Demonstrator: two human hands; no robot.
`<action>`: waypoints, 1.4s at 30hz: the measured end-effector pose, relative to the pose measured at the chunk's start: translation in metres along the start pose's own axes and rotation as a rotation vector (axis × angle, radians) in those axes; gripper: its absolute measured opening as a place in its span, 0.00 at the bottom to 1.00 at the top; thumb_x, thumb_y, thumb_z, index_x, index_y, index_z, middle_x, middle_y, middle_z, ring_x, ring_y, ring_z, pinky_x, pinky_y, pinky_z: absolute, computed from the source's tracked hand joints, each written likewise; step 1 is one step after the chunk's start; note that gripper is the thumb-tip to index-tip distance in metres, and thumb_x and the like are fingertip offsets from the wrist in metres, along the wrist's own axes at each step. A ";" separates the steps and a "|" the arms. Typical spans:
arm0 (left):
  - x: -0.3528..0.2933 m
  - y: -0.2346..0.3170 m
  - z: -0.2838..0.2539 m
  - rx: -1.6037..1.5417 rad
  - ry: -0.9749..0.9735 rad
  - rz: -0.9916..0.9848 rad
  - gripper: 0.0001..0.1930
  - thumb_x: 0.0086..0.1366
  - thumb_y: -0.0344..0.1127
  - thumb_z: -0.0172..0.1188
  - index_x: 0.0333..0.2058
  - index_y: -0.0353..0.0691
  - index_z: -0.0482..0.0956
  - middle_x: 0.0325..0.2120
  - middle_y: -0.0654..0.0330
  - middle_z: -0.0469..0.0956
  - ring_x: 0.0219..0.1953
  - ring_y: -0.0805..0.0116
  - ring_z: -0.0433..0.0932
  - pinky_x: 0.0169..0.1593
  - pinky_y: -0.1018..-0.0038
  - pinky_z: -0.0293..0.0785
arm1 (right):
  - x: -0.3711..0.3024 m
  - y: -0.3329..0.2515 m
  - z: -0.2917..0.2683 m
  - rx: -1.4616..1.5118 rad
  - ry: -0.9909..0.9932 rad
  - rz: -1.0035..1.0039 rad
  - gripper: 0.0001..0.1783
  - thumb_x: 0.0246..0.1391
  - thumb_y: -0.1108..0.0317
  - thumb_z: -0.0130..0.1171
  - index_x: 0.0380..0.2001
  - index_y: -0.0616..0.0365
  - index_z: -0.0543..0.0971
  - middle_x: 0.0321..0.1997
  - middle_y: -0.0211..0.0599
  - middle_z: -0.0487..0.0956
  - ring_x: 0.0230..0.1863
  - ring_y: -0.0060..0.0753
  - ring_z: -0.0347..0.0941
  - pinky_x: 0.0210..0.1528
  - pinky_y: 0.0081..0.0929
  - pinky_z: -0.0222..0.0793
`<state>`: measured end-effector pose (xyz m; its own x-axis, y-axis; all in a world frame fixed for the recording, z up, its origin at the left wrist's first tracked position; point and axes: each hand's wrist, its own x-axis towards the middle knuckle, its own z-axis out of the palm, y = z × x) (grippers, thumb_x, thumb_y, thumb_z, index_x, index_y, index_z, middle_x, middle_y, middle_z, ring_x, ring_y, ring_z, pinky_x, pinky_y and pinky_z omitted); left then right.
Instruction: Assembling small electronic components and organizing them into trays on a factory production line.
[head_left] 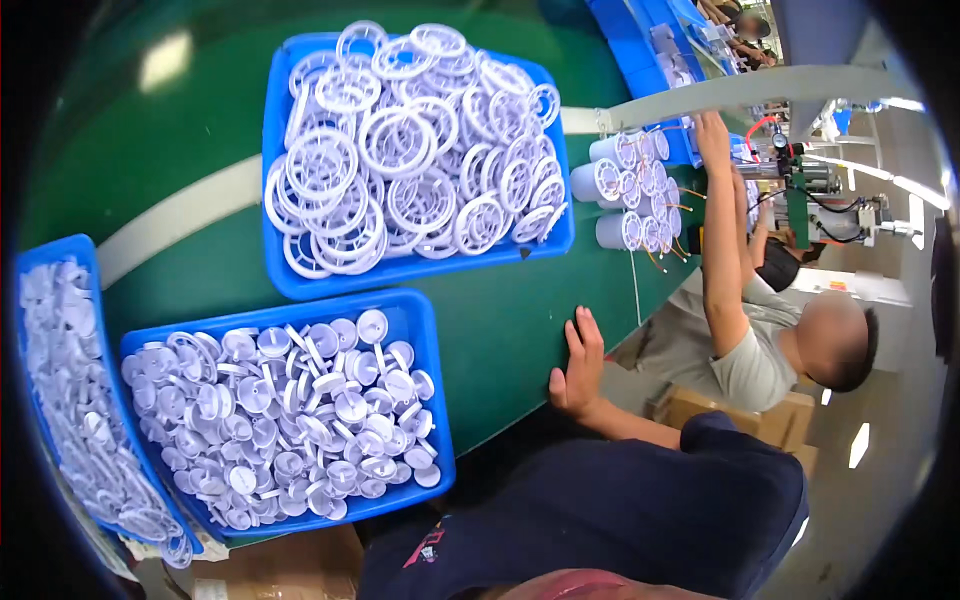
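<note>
"What do we have at the far left?"

"A narrow blue bin [103,345] of white pieces, its long axis running from upper left down to lower right. Just beside it is our blue bin of white discs [400,310], lying lengthwise across the view and rising slightly rightward. The discs are heaped every which way, some flat, some on edge."

"And next?"

"Above that, our blue bin of white spoked rings [440,265], also long across the view. Most rings lean or lie on one another."

"How is our hand?"

"Our right hand [580,370], right of both bins, is released: fingers extended upward, thumb spread to the left, nothing visible in its grip. We can't tell whether the palm rests on anything. Our left hand is out of view, so we can't tell its state."

"What edges and room do we see?"

"The front edge of the green tabletop [500,340] slants up rightward past our hand. Bare green stretches from our thumb to both bins."

"Farther right?"

"Grouped white cylindrical cups [605,182], ringed ends facing right, thin wires poking out that way. Beyond them, a co-worker [755,350] in a pale shirt reaches upward."
</note>
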<state>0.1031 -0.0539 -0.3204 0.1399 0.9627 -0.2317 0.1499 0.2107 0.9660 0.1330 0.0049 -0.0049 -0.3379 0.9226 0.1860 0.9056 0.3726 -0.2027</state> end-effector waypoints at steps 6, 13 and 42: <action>0.035 -0.058 -0.047 0.166 0.059 0.100 0.24 0.72 0.43 0.53 0.62 0.38 0.75 0.58 0.37 0.78 0.62 0.38 0.74 0.64 0.51 0.70 | -0.002 -0.003 0.006 0.066 0.131 -0.117 0.33 0.55 0.60 0.53 0.62 0.66 0.73 0.70 0.60 0.70 0.70 0.64 0.67 0.71 0.56 0.61; -0.007 -0.102 -0.069 0.319 0.058 0.079 0.25 0.72 0.42 0.53 0.64 0.38 0.74 0.58 0.37 0.77 0.63 0.38 0.73 0.65 0.52 0.70 | -0.001 -0.003 0.004 0.249 0.356 -0.077 0.24 0.46 0.68 0.64 0.50 0.60 0.81 0.62 0.46 0.79 0.63 0.52 0.76 0.63 0.47 0.70; -0.075 -0.067 -0.169 0.379 -0.067 -0.840 0.37 0.66 0.66 0.60 0.60 0.40 0.81 0.61 0.48 0.78 0.59 0.55 0.80 0.62 0.60 0.73 | 0.101 0.070 0.008 0.343 0.358 -0.183 0.15 0.63 0.77 0.64 0.53 0.62 0.81 0.38 0.42 0.81 0.30 0.31 0.73 0.34 0.28 0.70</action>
<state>-0.0829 -0.1115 -0.3485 -0.1052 0.5043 -0.8571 0.5366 0.7544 0.3780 0.1603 0.1255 -0.0077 -0.3196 0.7700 0.5521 0.6837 0.5909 -0.4283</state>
